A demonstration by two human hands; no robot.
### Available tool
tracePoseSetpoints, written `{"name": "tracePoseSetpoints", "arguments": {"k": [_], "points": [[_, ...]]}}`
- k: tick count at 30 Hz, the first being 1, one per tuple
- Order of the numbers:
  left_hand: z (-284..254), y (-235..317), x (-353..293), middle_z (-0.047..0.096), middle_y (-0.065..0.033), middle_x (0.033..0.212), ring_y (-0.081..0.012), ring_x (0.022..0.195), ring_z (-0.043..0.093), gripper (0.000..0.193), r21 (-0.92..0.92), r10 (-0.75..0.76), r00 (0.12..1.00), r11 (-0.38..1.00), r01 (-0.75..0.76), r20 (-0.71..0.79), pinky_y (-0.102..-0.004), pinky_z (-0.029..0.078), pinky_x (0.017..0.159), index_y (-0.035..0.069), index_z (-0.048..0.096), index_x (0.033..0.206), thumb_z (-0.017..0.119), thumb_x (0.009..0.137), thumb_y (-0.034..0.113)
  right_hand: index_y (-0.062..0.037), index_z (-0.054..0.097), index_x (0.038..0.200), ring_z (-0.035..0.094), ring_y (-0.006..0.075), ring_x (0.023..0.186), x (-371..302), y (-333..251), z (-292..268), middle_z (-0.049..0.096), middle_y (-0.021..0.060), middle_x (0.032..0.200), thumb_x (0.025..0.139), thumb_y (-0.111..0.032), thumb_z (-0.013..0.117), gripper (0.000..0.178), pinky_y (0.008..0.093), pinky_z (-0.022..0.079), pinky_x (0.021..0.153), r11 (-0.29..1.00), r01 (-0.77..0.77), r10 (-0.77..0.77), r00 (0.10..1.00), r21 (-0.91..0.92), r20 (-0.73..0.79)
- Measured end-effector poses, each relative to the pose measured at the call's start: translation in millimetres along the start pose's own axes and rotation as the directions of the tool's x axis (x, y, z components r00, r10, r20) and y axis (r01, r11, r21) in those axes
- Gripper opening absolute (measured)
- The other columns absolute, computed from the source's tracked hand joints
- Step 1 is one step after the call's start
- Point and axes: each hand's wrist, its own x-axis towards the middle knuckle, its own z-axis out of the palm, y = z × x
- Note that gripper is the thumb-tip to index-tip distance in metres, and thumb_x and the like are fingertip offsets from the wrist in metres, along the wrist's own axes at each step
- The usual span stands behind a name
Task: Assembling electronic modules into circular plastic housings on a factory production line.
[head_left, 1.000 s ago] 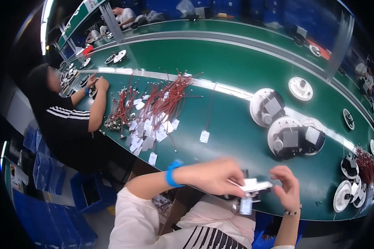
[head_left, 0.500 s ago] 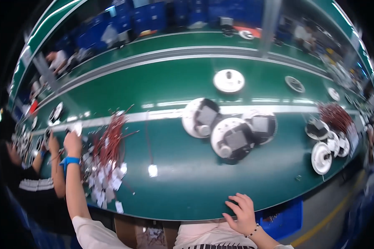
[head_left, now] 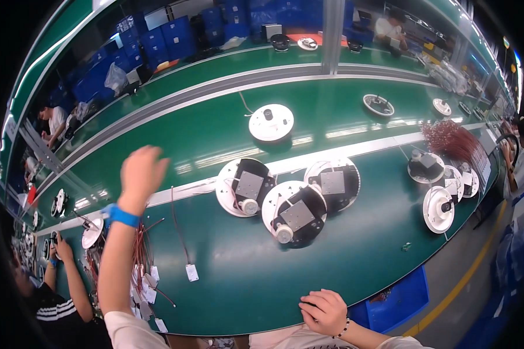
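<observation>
My left hand is raised over the far edge of the table and the green belt, slightly blurred. Its fingers are loosely bent and a little apart, with nothing seen in them. A blue band circles that wrist. Below the forearm lies a bundle of red wires with small white plates on their ends. A white round lamp base is left of the forearm. At the near table edge rests my right hand, fingers loosely curled and holding nothing visible. Mid-table are three round lamp bases with black plates and grey boxes.
On the belt stand a white disc and a dish-like ring. Another wire bundle and several lamp parts lie at right. A single wired plate is mid-left. A co-worker's hand works at left; a blue bin sits below the table.
My left hand has come away from the white piece at the left and moved right and up. My right hand's spread fingers have curled in at the table edge. The view has turned.
</observation>
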Motion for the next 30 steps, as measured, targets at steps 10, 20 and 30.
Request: {"name": "tracePoseSetpoints", "arguments": {"k": [10, 20, 30], "points": [[140, 180, 111, 0.060, -0.0129, 0.073, -0.0257, 0.071, 0.061, 0.015, 0.024, 0.218, 0.879, 0.968, -0.252, 0.425, -0.0344, 0.050, 0.059, 0.006, 0.063, 0.072, 0.063, 0.060, 0.013, -0.0086, 0.061, 0.079, 0.056, 0.0152, 0.083, 4, -3, -10, 0.058, 0.0015, 0.088, 0.065, -0.009, 0.062, 0.015, 0.0304, 0.045, 0.076, 0.997, 0.028, -0.018, 0.992, 0.075, -0.124], [162, 154, 123, 0.060, -0.0134, 0.067, -0.0268, 0.064, 0.061, 0.006, 0.124, 0.193, 0.956, 0.967, -0.224, 0.221, -0.0339, 0.050, 0.056, 0.004, 0.060, 0.068, 0.054, 0.068, 0.003, -0.0050, 0.060, 0.078, 0.056, 0.0168, 0.081, 0, 1, -11, 0.058, 0.0031, 0.086, 0.065, -0.009, 0.061, 0.013, 0.0285, 0.045, 0.075, 0.991, 0.024, -0.002, 0.985, 0.130, -0.171], [-1, 129, 74, 0.054, -0.0105, 0.071, -0.0185, 0.061, 0.058, 0.012, -0.680, -0.072, 0.987, 0.717, 0.154, 0.147, -0.0270, 0.046, 0.053, 0.000, 0.047, 0.080, 0.056, 0.072, 0.003, -0.0051, 0.061, 0.082, 0.057, 0.0218, 0.081, 11, 1, -12, 0.059, 0.0072, 0.083, 0.066, -0.003, 0.059, 0.016, 0.0316, 0.046, 0.073, 0.824, -0.114, 0.209, 0.971, 0.555, -0.112]]}}
